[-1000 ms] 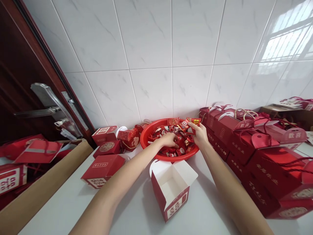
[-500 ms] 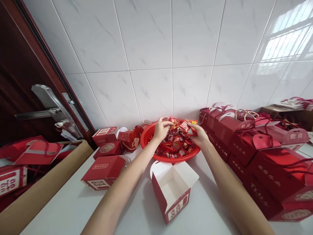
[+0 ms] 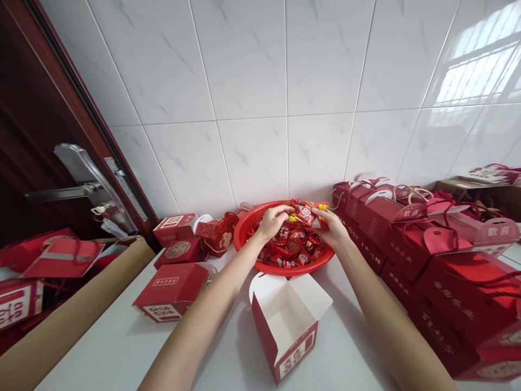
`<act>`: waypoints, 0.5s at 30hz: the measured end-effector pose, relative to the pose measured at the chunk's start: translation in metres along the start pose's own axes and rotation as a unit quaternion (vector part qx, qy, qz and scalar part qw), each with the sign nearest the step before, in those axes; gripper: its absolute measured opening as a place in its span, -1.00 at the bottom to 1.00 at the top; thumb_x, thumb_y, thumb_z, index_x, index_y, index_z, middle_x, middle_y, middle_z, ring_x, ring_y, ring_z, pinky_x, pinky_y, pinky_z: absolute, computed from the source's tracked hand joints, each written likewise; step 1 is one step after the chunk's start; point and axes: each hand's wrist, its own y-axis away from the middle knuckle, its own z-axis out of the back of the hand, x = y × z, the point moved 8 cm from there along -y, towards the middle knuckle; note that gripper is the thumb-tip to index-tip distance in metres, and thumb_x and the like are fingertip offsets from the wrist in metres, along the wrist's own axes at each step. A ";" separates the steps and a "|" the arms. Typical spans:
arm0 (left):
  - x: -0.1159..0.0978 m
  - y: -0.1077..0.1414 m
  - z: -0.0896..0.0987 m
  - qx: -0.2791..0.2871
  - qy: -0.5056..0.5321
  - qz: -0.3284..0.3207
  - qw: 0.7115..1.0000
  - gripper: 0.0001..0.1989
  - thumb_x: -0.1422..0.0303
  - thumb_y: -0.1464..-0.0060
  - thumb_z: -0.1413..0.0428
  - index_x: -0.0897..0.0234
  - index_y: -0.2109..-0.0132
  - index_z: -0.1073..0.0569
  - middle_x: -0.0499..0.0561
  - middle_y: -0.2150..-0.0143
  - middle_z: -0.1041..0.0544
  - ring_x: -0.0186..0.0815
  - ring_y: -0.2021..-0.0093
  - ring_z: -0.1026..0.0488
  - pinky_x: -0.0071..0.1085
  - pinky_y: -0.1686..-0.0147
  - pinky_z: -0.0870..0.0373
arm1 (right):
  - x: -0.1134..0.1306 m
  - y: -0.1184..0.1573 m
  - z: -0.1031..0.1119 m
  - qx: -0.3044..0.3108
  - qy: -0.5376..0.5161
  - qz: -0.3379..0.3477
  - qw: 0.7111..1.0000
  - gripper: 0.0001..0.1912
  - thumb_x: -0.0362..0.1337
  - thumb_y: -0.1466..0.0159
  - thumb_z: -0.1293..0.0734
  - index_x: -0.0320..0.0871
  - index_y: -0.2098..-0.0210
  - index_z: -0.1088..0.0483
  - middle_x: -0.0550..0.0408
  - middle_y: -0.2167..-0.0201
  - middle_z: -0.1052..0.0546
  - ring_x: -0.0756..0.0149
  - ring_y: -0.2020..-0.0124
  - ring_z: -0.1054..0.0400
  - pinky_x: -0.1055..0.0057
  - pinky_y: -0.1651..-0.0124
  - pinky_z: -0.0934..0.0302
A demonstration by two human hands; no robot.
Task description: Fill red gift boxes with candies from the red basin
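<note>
A red plastic basin [image 3: 299,268] full of red-wrapped candies [image 3: 287,247] stands against the wall. Over its right side, my right hand [image 3: 331,228] is closed on a few red and gold candy packets [image 3: 306,214]. My left hand [image 3: 272,221] is above the basin's middle, its fingertips pinched at a red wrapped candy [image 3: 292,217] beside those packets. In front of the basin sits a red gift box [image 3: 285,336] with its flaps spread and its white inside showing; neither hand touches it.
Closed red gift boxes [image 3: 173,290] stand left of the basin. On the right, red boxes with cord handles [image 3: 423,260] are stacked in a long row. A cardboard carton [image 3: 81,293] with red packaging lies at far left, by a door handle [image 3: 87,184]. A tiled wall [image 3: 252,146] rises behind.
My left hand has shifted slightly right and down, nearer the packets in my right hand. The right hand still holds its packets over the basin. The view has tilted a little.
</note>
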 end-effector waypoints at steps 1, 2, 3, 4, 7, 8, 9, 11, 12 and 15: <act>0.001 0.000 -0.002 0.009 0.002 -0.005 1.000 -0.68 0.50 -0.03 -0.07 0.32 0.07 -0.60 0.05 0.03 -0.64 -0.18 -0.03 -0.53 -0.29 -0.10 -0.42 | 0.000 0.000 0.000 0.001 0.001 0.001 1.000 -0.80 -0.39 0.07 -0.51 -0.15 0.41 -0.52 0.11 0.46 -0.63 0.26 0.47 -0.50 0.41 0.46 -0.43; 0.001 0.000 -0.003 0.014 0.000 -0.012 1.000 -0.67 0.49 0.00 -0.13 0.32 0.05 -0.59 0.07 0.00 -0.63 -0.17 -0.05 -0.52 -0.28 -0.12 -0.42 | -0.001 0.000 -0.001 0.001 0.002 0.001 1.000 -0.79 -0.39 0.08 -0.52 -0.15 0.41 -0.53 0.10 0.46 -0.63 0.26 0.48 -0.50 0.40 0.46 -0.43; 0.002 -0.001 -0.004 0.014 -0.002 -0.019 1.000 -0.64 0.48 0.03 -0.19 0.32 0.03 -0.57 0.08 -0.02 -0.62 -0.16 -0.07 -0.52 -0.27 -0.14 -0.41 | -0.001 0.000 -0.001 0.000 0.003 0.000 1.000 -0.79 -0.39 0.09 -0.52 -0.15 0.42 -0.53 0.09 0.46 -0.63 0.26 0.48 -0.50 0.40 0.46 -0.43; 0.002 -0.001 -0.004 0.012 -0.006 -0.027 1.000 -0.60 0.49 0.06 -0.22 0.32 0.01 -0.56 0.09 -0.05 -0.61 -0.16 -0.08 -0.51 -0.27 -0.15 -0.40 | -0.002 0.001 -0.002 -0.003 0.004 -0.001 1.000 -0.78 -0.39 0.10 -0.52 -0.16 0.42 -0.54 0.09 0.46 -0.63 0.26 0.48 -0.50 0.40 0.46 -0.43; 0.004 -0.002 -0.002 -0.002 -0.019 -0.030 0.999 -0.58 0.55 0.07 -0.19 0.33 0.00 -0.55 0.11 -0.08 -0.59 -0.18 -0.12 -0.50 -0.26 -0.20 -0.37 | -0.003 0.002 -0.001 -0.022 0.006 -0.003 1.000 -0.80 -0.41 0.12 -0.51 -0.19 0.44 -0.54 0.07 0.48 -0.63 0.29 0.50 -0.49 0.42 0.46 -0.42; 0.004 -0.002 -0.001 -0.004 -0.023 -0.026 0.999 -0.58 0.57 0.06 -0.16 0.34 -0.01 -0.55 0.11 -0.09 -0.59 -0.18 -0.13 -0.49 -0.26 -0.22 -0.35 | -0.003 0.002 -0.001 -0.028 0.008 -0.001 1.000 -0.80 -0.42 0.12 -0.50 -0.20 0.45 -0.54 0.07 0.48 -0.63 0.29 0.50 -0.49 0.42 0.45 -0.42; 0.004 -0.002 0.000 -0.003 -0.026 -0.023 0.999 -0.57 0.58 0.06 -0.14 0.34 -0.01 -0.56 0.11 -0.10 -0.59 -0.18 -0.14 -0.49 -0.27 -0.23 -0.34 | -0.002 0.003 -0.001 -0.034 0.009 0.002 0.999 -0.81 -0.42 0.13 -0.51 -0.21 0.46 -0.53 0.06 0.48 -0.63 0.29 0.50 -0.49 0.43 0.44 -0.42; 0.002 -0.001 0.001 0.005 -0.031 -0.020 0.999 -0.55 0.60 0.06 -0.11 0.31 -0.01 -0.56 0.07 -0.10 -0.59 -0.18 -0.15 -0.48 -0.27 -0.23 -0.34 | 0.000 0.004 -0.001 -0.035 0.012 0.009 0.999 -0.80 -0.42 0.12 -0.51 -0.20 0.46 -0.53 0.07 0.49 -0.63 0.28 0.49 -0.49 0.42 0.44 -0.42; 0.000 -0.001 0.000 0.012 -0.031 -0.020 0.999 -0.54 0.60 0.07 -0.09 0.30 -0.01 -0.57 0.06 -0.09 -0.59 -0.18 -0.15 -0.48 -0.27 -0.23 -0.34 | 0.000 0.004 -0.002 -0.031 0.013 0.011 0.999 -0.79 -0.41 0.12 -0.52 -0.19 0.45 -0.53 0.08 0.48 -0.63 0.28 0.49 -0.50 0.42 0.44 -0.42; 0.000 0.000 0.001 0.014 -0.011 -0.014 1.000 -0.55 0.59 0.07 -0.08 0.29 0.01 -0.57 0.05 -0.08 -0.60 -0.17 -0.14 -0.49 -0.26 -0.22 -0.35 | 0.001 0.004 -0.003 -0.020 0.017 0.009 1.000 -0.80 -0.40 0.11 -0.53 -0.17 0.44 -0.53 0.09 0.48 -0.63 0.26 0.49 -0.50 0.40 0.46 -0.43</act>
